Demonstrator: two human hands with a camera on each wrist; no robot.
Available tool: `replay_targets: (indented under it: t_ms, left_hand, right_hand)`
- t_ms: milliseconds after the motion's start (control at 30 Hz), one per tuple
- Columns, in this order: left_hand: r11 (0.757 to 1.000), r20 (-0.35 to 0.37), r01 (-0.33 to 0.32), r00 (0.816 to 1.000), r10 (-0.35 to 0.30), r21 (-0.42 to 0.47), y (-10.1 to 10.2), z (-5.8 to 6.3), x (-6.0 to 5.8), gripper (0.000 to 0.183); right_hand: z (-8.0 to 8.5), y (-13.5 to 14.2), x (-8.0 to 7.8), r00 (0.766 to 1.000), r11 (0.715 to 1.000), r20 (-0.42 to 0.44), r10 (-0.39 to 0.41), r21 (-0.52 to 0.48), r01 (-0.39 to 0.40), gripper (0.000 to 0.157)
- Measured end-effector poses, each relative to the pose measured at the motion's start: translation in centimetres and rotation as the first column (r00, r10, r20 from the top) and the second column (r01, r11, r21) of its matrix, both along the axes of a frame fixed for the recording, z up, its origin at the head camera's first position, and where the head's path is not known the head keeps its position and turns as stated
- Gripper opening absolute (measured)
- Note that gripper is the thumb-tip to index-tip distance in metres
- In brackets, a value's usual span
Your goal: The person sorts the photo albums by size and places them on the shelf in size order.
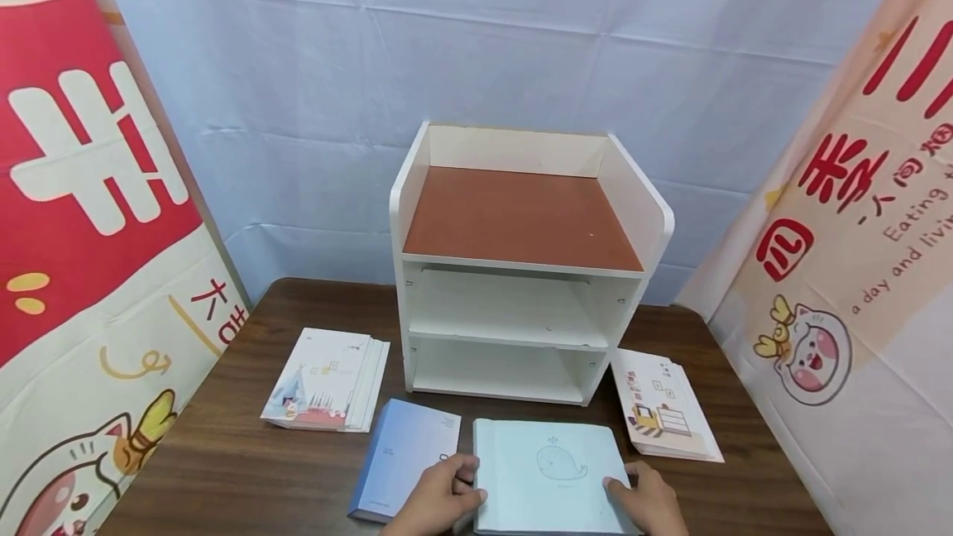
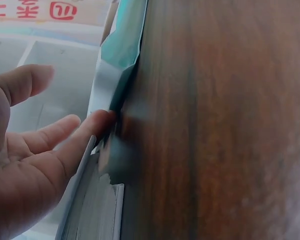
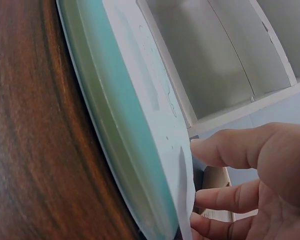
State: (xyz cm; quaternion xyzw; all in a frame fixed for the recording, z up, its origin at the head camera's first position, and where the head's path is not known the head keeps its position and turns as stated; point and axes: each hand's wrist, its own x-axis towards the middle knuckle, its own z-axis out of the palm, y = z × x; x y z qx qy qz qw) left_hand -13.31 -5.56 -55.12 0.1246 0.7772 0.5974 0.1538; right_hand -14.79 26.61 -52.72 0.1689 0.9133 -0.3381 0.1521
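Book (image 1: 547, 490), rectangular, over dark wood-grained table (image 1: 223, 470)

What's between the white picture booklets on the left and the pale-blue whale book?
In the head view: a thick blue rectangular book, partly covered by the person's left hand.

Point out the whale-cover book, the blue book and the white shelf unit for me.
Whale-cover book (image 1: 547, 478): head view, on its front cover.
Blue book (image 1: 411, 455): head view, on its front cover.
White shelf unit (image 1: 506, 310): head view, on its middle board.
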Motion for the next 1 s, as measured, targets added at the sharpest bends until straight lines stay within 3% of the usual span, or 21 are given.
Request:
replay_targets:
  t_ms: [233, 467, 567, 800, 1000]
  left_hand:
    - [0.998, 0.032, 0.001, 0.999, -0.003, 0.059, 0.1, 0.2, -0.1, 0.049]
    - [0.999, 0.010, 0.000, 1.000, -0.001, 0.048, 0.2, 0.4, -0.1, 0.050]
    - [0.999, 0.002, -0.019, 1.000, 0.019, 0.035, 0.4, 0.4, -0.1, 0.049]
    - [0.986, 0.023, -0.156, 0.987, 0.158, -0.052, 1.7, 0.7, 0.0, 0.044]
    - [0.989, 0.062, -0.149, 0.987, 0.150, -0.023, 2.1, 1.0, 0.4, 0.039]
  right_hand:
    - [-1.6, 0.7, -0.8, 0.999, 0.999, 0.016, -0.047, 0.002, 0.047, 0.057]
    - [-6.1, 3.1, -2.1, 0.998, 0.998, 0.010, -0.063, 0.002, 0.063, 0.066]
    - [-6.9, 3.6, -2.3, 0.998, 0.998, -0.007, -0.063, -0.013, 0.062, 0.069]
    - [-6.5, 3.7, -2.2, 0.995, 0.992, -0.010, -0.098, -0.076, 0.097, 0.063]
    - [-5.9, 3.6, -1.9, 0.995, 0.990, -0.004, -0.098, -0.101, 0.097, 0.064]
